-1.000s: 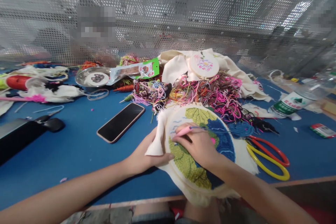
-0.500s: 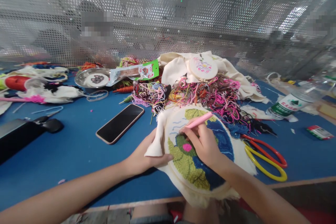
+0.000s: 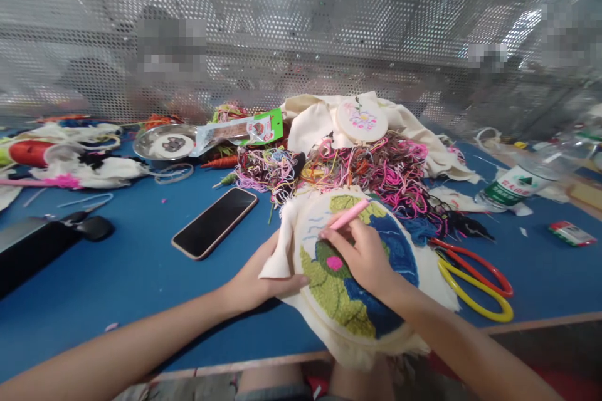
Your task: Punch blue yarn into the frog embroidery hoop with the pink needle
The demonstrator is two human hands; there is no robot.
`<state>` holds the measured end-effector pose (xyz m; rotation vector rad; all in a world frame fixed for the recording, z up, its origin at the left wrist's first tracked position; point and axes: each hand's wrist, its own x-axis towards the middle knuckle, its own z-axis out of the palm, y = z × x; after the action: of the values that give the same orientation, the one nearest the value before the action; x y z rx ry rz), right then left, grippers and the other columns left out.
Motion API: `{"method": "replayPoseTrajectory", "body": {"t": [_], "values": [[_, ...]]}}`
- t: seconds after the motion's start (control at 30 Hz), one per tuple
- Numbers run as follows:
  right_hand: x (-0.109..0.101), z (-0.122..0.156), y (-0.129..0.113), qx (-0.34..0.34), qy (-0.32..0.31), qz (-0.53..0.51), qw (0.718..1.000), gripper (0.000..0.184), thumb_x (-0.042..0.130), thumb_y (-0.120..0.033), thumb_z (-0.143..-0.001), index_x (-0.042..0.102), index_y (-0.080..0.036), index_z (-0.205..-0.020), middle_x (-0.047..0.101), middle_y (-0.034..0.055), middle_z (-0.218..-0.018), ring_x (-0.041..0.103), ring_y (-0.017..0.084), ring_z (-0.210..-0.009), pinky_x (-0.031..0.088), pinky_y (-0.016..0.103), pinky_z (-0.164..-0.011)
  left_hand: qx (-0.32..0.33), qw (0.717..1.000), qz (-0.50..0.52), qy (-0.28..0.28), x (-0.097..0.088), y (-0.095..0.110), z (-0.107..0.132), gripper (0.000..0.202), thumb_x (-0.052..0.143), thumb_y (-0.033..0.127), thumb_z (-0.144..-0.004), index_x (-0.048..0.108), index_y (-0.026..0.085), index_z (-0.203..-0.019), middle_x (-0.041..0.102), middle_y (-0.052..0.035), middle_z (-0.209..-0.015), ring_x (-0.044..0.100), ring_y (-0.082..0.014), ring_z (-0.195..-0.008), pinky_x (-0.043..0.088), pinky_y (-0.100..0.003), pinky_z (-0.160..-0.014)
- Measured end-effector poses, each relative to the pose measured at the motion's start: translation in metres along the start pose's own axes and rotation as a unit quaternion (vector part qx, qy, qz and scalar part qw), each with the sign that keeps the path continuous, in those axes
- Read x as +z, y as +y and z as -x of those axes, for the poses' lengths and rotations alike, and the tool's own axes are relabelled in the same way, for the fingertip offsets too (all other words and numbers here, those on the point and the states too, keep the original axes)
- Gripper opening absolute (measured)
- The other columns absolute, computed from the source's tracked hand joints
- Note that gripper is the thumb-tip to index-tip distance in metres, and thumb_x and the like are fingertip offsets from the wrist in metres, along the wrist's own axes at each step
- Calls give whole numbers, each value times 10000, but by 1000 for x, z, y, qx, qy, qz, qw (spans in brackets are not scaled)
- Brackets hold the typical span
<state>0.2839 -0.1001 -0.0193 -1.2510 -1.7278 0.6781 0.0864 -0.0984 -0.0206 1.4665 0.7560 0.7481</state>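
Observation:
An embroidery hoop (image 3: 301, 291) with cream cloth lies at the near edge of the blue table (image 3: 141, 269), tilted toward me. Its cloth carries green leaves, a blue patch and a small pink spot. My left hand (image 3: 256, 279) grips the hoop's left rim and a fold of the cloth. My right hand (image 3: 364, 257) rests on the stitched area and pinches a pink punch needle (image 3: 348, 215), whose tip meets the pale upper-left part of the cloth.
A black phone (image 3: 215, 222) lies left of the hoop. Red and yellow scissors (image 3: 475, 276) lie to its right. Behind it sit a heap of tangled threads (image 3: 376, 169), cream cloth with a second hoop (image 3: 362, 120), a metal dish (image 3: 162, 141) and a bottle (image 3: 517, 183). A perforated screen stands beyond.
My right hand swung the pink needle from lying flat pointing left to standing with its top up and right, then shifted its tip slightly left. My left hand stayed on the rim.

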Motion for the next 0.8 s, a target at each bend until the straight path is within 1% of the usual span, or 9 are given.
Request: {"method": "replayPoseTrajectory", "body": {"t": [0.1, 0.2, 0.33, 0.43, 0.53, 0.63, 0.73, 0.8], "values": [[-2, 1, 5, 20, 12, -21, 1000, 181, 497, -371, -878, 502, -190, -889, 685, 54, -769, 665, 181, -707, 509, 287, -634, -14, 1000, 9, -4, 0, 1, 0, 728, 693, 236, -729, 325, 213, -1357, 469, -78, -1370, 478, -270, -1203, 396, -425, -1011], [-2, 1, 7, 30, 22, -20, 999, 199, 487, -389, -879, 486, -191, -891, 681, 61, -754, 662, 190, -692, 511, 299, -621, -8, 1000, 8, 2, 1, 1, 0, 747, 698, 235, -717, 321, 206, -1361, 448, -84, -1386, 452, -280, -1228, 366, -445, -1036], [-2, 1, 5, 24, 24, -10, 999, 200, 486, -384, -880, 499, -184, -876, 684, 74, -772, 657, 186, -686, 509, 296, -611, -2, 1000, 21, 3, 2, 1, 0, 749, 693, 239, -716, 318, 205, -1364, 446, -86, -1388, 432, -289, -1246, 346, -465, -1049], [-3, 1, 3, 26, 24, 16, 999, 214, 517, -390, -862, 533, -178, -862, 687, 65, -749, 656, 184, -666, 502, 296, -609, -5, 1000, 14, 7, 2, 0, 1, 720, 696, 256, -712, 350, 200, -1341, 465, -90, -1372, 453, -291, -1226, 357, -465, -1038], [-2, -1, 1, 19, 0, 49, 999, 195, 578, -377, -827, 582, -182, -812, 684, 43, -747, 645, 173, -661, 486, 290, -624, -8, 1000, -9, 9, 1, 0, 2, 731, 700, 267, -710, 343, 194, -1344, 473, -100, -1362, 455, -296, -1221, 372, -463, -1020], [0, -5, -1, -1, -29, 81, 996, 166, 617, -358, -802, 607, -196, -769, 675, 18, -767, 620, 151, -655, 465, 275, -628, -8, 1000, -13, 7, 0, 0, 3, 736, 694, 268, -718, 331, 193, -1355, 459, -106, -1373, 443, -300, -1231, 388, -453, -1004], [3, -7, -2, -44, -54, 117, 991, 168, 608, -343, -813, 610, -210, -711, 677, 6, -766, 628, 166, -749, 458, 292, -718, 2, 1000, -10, 5, 1, 0, 3, 734, 694, 261, -719, 333, 198, -1356, 438, -99, -1391, 428, -292, -1245, 362, -442, -1030], [4, -7, -1, -55, -58, 130, 988, 186, 602, -347, -816, 609, -211, -689, 685, 12, -768, 636, 187, -809, 454, 314, -763, 3, 1000, -9, 6, 1, 1, 3, 734, 696, 255, -718, 335, 197, -1353, 436, -95, -1393, 431, -286, -1243, 351, -439, -1040]]}}
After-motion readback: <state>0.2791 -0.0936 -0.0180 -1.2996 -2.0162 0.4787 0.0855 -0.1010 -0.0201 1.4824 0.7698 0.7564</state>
